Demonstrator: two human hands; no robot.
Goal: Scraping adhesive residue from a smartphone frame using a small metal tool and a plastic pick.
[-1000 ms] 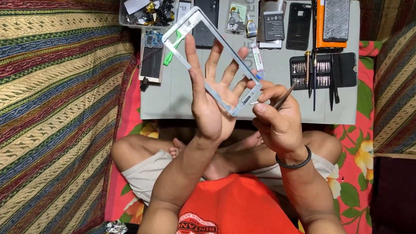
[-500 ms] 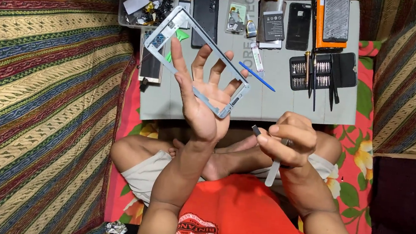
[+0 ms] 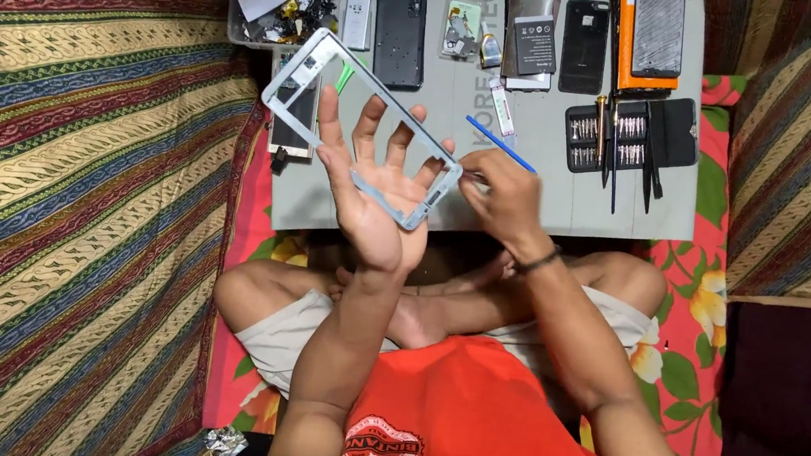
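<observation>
The left hand (image 3: 376, 191) is spreading its fingers wide and flat, palm up, and carrying a pale grey phone middle frame (image 3: 356, 121) across the fingers and palm. The frame's long axis is running diagonally, its camera-cutout end pointing up and to the left toward a clear plastic parts box (image 3: 283, 7), its other end lying over the heel of the palm. The right hand (image 3: 504, 199) is sitting just beside the frame's lower right corner, fingers curling narrowly around a small tool whose tip is touching that corner; what kind of tool it is I cannot tell. A blue spudger (image 3: 499, 143) is lying on the grey work mat (image 3: 544, 206) just above that hand. Along the mat's far edge, dark rectangular phone back covers (image 3: 400, 34) are lying upright, beside a black battery with a white label (image 3: 535, 42) and an orange-edged package (image 3: 649, 34) at the right. A black screwdriver bit case (image 3: 628, 140) is lying open below that package.
</observation>
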